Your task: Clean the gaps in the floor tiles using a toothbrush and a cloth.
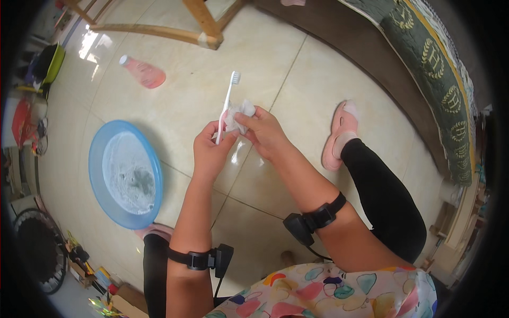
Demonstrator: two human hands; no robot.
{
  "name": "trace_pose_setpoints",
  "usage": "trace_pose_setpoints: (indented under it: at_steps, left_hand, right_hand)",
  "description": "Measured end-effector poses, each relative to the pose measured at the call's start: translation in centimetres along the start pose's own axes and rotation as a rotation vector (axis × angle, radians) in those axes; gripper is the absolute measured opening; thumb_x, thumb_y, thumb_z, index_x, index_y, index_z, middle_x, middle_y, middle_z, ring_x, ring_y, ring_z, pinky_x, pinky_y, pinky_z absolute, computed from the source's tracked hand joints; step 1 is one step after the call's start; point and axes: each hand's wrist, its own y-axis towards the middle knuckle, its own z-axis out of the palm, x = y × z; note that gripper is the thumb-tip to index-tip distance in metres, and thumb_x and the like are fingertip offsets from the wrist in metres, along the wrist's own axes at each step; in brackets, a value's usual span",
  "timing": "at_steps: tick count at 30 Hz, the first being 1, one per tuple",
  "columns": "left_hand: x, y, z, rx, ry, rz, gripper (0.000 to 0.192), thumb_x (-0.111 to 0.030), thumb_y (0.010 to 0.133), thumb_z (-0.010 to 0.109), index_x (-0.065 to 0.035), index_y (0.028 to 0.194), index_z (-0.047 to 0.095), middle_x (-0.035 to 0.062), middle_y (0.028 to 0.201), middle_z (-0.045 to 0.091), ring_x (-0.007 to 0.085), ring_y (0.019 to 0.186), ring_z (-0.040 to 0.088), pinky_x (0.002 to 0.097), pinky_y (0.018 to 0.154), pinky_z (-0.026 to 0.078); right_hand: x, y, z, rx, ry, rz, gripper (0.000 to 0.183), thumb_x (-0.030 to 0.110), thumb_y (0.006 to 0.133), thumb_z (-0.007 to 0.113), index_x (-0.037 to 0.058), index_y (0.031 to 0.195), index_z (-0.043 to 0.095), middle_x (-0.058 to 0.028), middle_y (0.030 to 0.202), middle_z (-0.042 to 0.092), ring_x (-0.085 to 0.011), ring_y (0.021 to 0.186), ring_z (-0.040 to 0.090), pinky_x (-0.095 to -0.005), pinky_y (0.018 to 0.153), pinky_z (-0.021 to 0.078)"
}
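Observation:
My left hand [212, 149] grips a white toothbrush [227, 97], which stands out past the fingers with its bristles at the far end. A crumpled white cloth or tissue [238, 113] is bunched between both hands. My right hand [266, 129] pinches it between thumb and fingers, and the left fingertips touch its near side. To the left on the floor is a blue plastic basin [157, 187] holding foamy, greyish water [127, 167].
A bottle of pink liquid [145, 73] lies on the tiled floor [179, 99]. Wooden furniture legs [203, 24] stand beyond. At right is a dark bed or sofa with a patterned green cover [431, 59]. My pink shoe [338, 135] is near it; a small trampoline [37, 248] is far left.

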Motion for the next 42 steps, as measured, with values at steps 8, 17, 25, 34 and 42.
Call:
trace_pose_setpoints:
  at_steps: [8, 17, 25, 34, 42]
  left_hand:
    - [-0.4, 4.0, 5.2, 0.060, -0.378, -0.148, 0.009, -0.014, 0.087, 0.055, -0.0064, 0.092, 0.052, -0.0055, 0.061, 0.041, 0.0029, 0.047, 0.029, 0.0204, 0.042, 0.022]
    - [2.4, 7.6, 9.5, 0.001, -0.074, -0.013, 0.013, -0.017, 0.086, 0.059, -0.0062, 0.089, 0.054, -0.0056, 0.060, 0.042, 0.0025, 0.047, 0.035, 0.0204, 0.041, 0.028]
    - [6.4, 9.2, 10.2, -0.072, -0.088, -0.101, 0.010, -0.016, 0.087, 0.057, -0.0063, 0.091, 0.055, -0.0039, 0.068, 0.051, 0.0002, 0.046, 0.033, 0.0181, 0.040, 0.026]
    - [7.6, 10.3, 9.3, -0.081, -0.147, -0.185, 0.012, -0.014, 0.089, 0.055, -0.0047, 0.096, 0.055, -0.0018, 0.076, 0.056, -0.0010, 0.045, 0.033, 0.0167, 0.039, 0.024]
    - [6.4, 10.8, 9.9, -0.065, -0.187, -0.194, 0.012, -0.011, 0.087, 0.058, -0.0007, 0.094, 0.057, -0.0030, 0.073, 0.054, 0.0009, 0.059, 0.042, 0.0168, 0.051, 0.033]
  right_hand:
    - [3.9, 1.0, -7.4, 0.209, -0.134, 0.083, 0.038, 0.007, 0.081, 0.064, 0.0017, 0.115, 0.047, -0.0086, 0.105, 0.056, -0.0180, 0.099, 0.057, -0.0313, 0.083, 0.0503]
    - [8.2, 5.3, -9.4, 0.058, -0.743, 0.174, 0.040, 0.017, 0.072, 0.071, 0.0012, 0.105, 0.056, -0.0059, 0.087, 0.061, -0.0161, 0.077, 0.060, -0.0297, 0.071, 0.0512]
    - [17.0, 16.4, -16.6, -0.802, -1.728, -0.842, 0.014, 0.008, 0.071, 0.063, 0.0111, 0.083, 0.058, -0.0076, 0.080, 0.063, -0.0263, 0.078, 0.060, -0.0353, 0.063, 0.0483]
    - [17.2, 23.3, -22.4, -0.814, -1.958, -0.645, 0.015, 0.011, 0.079, 0.057, 0.0111, 0.093, 0.061, -0.0084, 0.095, 0.065, -0.0249, 0.095, 0.059, -0.0382, 0.075, 0.0500]
    - [19.1, 27.5, -25.1, -0.745, -1.974, -0.605, 0.049, 0.025, 0.089, 0.040, 0.0001, 0.131, 0.038, -0.0199, 0.140, 0.033, -0.0340, 0.130, 0.029, -0.0385, 0.108, 0.0268]
